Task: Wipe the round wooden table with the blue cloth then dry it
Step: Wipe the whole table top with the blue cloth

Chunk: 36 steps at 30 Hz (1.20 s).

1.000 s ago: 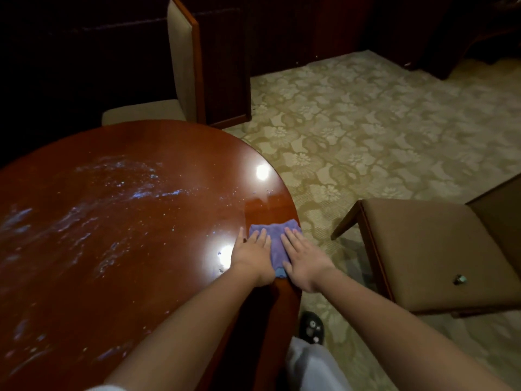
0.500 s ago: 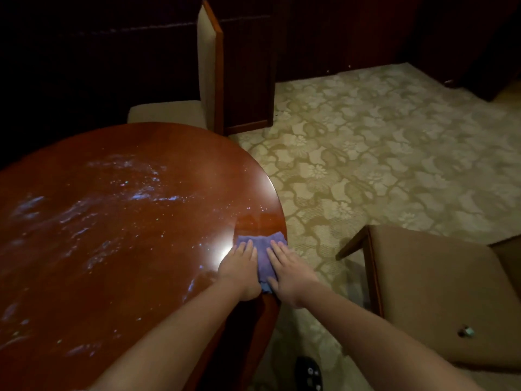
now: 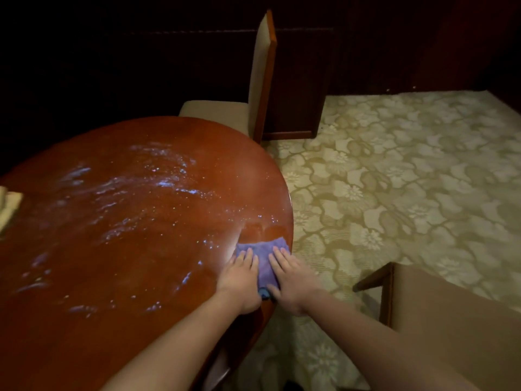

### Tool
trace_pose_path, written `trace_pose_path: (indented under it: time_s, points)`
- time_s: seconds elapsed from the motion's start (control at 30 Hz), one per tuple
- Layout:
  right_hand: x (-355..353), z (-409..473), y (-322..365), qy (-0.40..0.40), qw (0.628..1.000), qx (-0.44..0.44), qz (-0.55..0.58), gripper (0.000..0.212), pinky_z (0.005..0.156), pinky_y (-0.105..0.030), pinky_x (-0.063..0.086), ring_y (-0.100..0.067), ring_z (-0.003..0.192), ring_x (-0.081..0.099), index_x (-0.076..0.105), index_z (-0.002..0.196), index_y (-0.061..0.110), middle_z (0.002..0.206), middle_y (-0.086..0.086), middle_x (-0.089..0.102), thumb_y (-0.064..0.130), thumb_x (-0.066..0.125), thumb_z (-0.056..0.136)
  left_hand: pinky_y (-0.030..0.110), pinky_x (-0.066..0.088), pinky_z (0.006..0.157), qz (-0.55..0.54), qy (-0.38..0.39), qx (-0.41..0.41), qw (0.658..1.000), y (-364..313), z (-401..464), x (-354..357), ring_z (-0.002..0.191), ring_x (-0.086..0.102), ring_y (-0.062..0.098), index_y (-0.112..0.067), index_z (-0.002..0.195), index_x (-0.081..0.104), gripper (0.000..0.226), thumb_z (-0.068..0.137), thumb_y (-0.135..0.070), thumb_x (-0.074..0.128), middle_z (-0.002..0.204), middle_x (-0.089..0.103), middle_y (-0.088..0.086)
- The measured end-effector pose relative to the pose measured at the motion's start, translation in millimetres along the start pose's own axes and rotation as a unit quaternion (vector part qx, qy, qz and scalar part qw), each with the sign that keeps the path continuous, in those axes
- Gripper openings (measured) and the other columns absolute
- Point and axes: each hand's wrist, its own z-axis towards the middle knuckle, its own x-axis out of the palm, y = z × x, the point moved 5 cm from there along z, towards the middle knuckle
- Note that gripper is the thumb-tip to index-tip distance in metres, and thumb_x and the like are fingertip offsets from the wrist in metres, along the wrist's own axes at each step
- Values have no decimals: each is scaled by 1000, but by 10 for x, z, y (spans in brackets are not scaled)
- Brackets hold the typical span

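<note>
Flat against the near right edge of the round, glossy red-brown wooden table (image 3: 118, 249), the small blue-violet cloth (image 3: 265, 256) is pressed down by both hands at once. The left hand (image 3: 239, 280) is laid on the cloth's left half and the right hand (image 3: 290, 280) on its right half, fingers straight and spread forward, nothing curled round or pinched; the cloth is held only by downward pressure, which suits a push across the surface and not a lift. Two palms side by side are judged to spread the load so the folded cloth does not bunch. Just ahead of the cloth a smoother, streak-free patch is seen, while most of the tabletop to the left is covered with wet, glinting smears, so the wiping is judged to be well short of done and the drying not yet begun. A pale folded cloth (image 3: 8, 207) is seen at the table's far left edge, possibly kept for drying. Beyond the table a wood-framed beige-cushioned chair (image 3: 253, 88) is placed, and a second beige-seated chair (image 3: 451, 320) stands on the patterned floral carpet (image 3: 408, 179) to the right
</note>
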Motion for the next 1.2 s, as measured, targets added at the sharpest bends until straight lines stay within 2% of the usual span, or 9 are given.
trace_pose_path:
  time_s: [0.1, 0.23, 0.43, 0.6, 0.8, 0.9, 0.97, 1.1, 1.2]
  points:
    - [13, 44, -56, 6, 1000, -13, -12, 95, 118, -32, -5, -23, 148, -7, -1, 153, 8, 160, -11, -7, 60, -7, 73, 38, -1, 119, -1, 16, -11, 1000, -21, 23, -50, 147, -5, 25, -5, 152, -3, 81, 93, -42, 39, 159, -8, 15]
    - [-114, 358, -193, 11, 999, -14, -39, 70, 118, -34, -5, -20, 148, -11, -5, 153, 9, 160, -8, -12, 47, 23, 100, 38, -2, 119, -19, 17, -30, 999, 62, 282, -202, 147, -7, 23, -6, 151, -6, 78, 95, -43, 35, 159, -11, 12]
    - [-102, 444, -180, 4, 1000, -5, -25, 70, 119, -34, -4, -22, 148, -9, -3, 152, 7, 160, -11, -11, 49, 10, 97, 39, -1, 119, -35, 9, -50, 998, 92, 375, -185, 147, -7, 23, -7, 152, -6, 78, 96, -47, 32, 159, -11, 11]
    - [-34, 120, -101, -3, 1000, 2, 6, 77, 93, -40, 50, -29, 114, 62, 68, 115, 0, 126, -17, 61, 49, 24, 75, 41, -1, 119, -18, 32, -38, 999, -91, 64, -73, 147, -7, 24, -8, 152, -6, 78, 95, -41, 36, 159, -10, 11]
    - [-147, 369, -148, 9, 999, -34, -41, 90, 118, -35, -5, -24, 148, -8, -2, 153, 8, 160, -12, -9, 55, -8, 77, 44, -1, 119, -27, 33, -48, 998, 72, 323, -185, 148, -7, 20, -10, 152, -5, 78, 95, -44, 36, 160, -9, 8]
    - [-183, 566, -176, -2, 998, -17, -59, 69, 118, -35, -7, -22, 147, -12, -5, 153, 8, 160, -10, -12, 46, 17, 99, 44, -1, 119, -32, 31, -55, 997, 178, 466, -227, 148, -6, 20, -10, 152, -5, 80, 95, -47, 36, 159, -10, 8]
    - [-155, 508, -134, -1, 999, -16, -50, 75, 119, -35, -4, -25, 148, -6, 1, 153, 6, 160, -12, -7, 49, 5, 92, 43, -1, 119, -34, 32, -57, 997, 145, 420, -213, 148, -6, 20, -9, 152, -5, 79, 96, -46, 35, 159, -10, 8]
    - [-30, 204, -77, 1, 1000, -12, -25, 76, 98, -37, 46, -27, 120, 58, 68, 118, 4, 128, -16, 60, 51, 25, 76, 41, 0, 119, -20, 36, -42, 998, -37, 93, -94, 147, -6, 23, -7, 152, -4, 77, 96, -40, 36, 159, -8, 11]
    - [43, 110, -34, 22, 998, -34, -44, 82, 117, -38, 18, -29, 144, 22, 29, 147, 0, 155, -16, 20, 50, 11, 85, 41, 1, 119, -30, 33, -46, 998, -75, 3, -24, 147, -7, 22, -8, 152, -4, 79, 94, -39, 40, 159, -8, 10]
